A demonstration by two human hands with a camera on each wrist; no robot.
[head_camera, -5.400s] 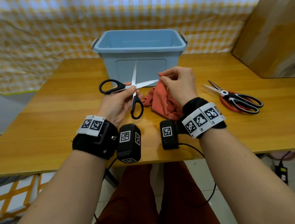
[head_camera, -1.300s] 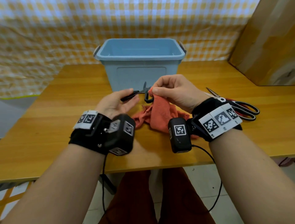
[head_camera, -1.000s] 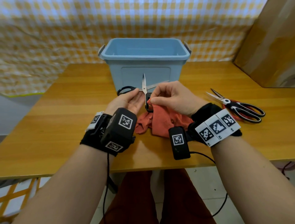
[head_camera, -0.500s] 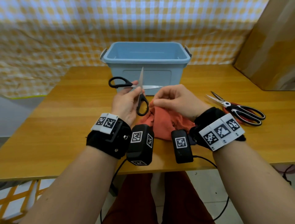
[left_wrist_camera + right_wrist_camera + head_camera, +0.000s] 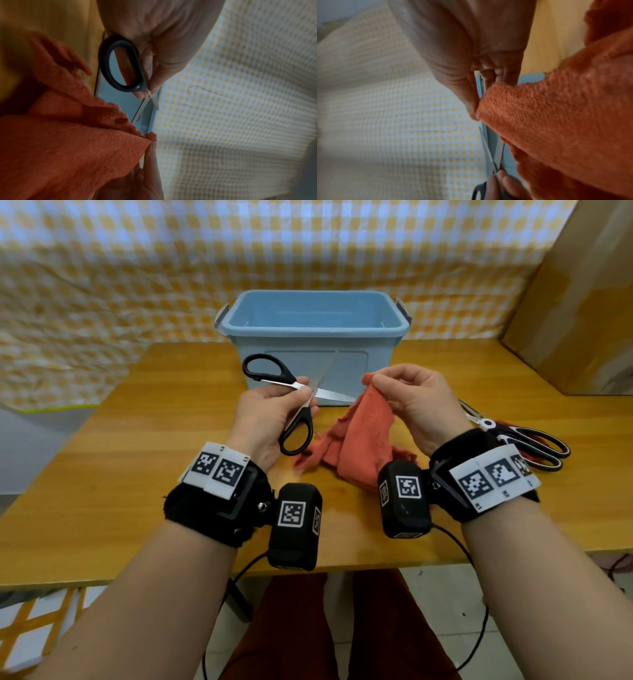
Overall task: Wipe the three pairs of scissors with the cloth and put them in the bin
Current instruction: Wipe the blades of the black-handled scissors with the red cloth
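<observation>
My left hand [image 5: 301,395] grips the black-handled scissors [image 5: 296,433] near the pivot and holds them spread open above the table. One blade points right and the other points up toward the blue bin [image 5: 315,337]. My right hand [image 5: 376,380] pinches a raised corner of the orange cloth [image 5: 359,440], whose rest drapes onto the table. The right-pointing blade tip ends at the cloth's edge. In the left wrist view, the scissors' handle loop [image 5: 121,67] sits above the cloth [image 5: 68,148]. In the right wrist view, the blades [image 5: 493,155] lie beside the cloth [image 5: 556,121].
Two more pairs of scissors [image 5: 520,440] lie crossed on the wooden table [image 5: 120,474] to the right of my right wrist, a black-and-white pair over a red one. A cardboard box [image 5: 582,302] stands at the back right. Checked fabric hangs behind the bin.
My right hand has lifted the cloth corner up and to the right, level with the blade tip. My left hand has kept hold of the open scissors with little movement.
</observation>
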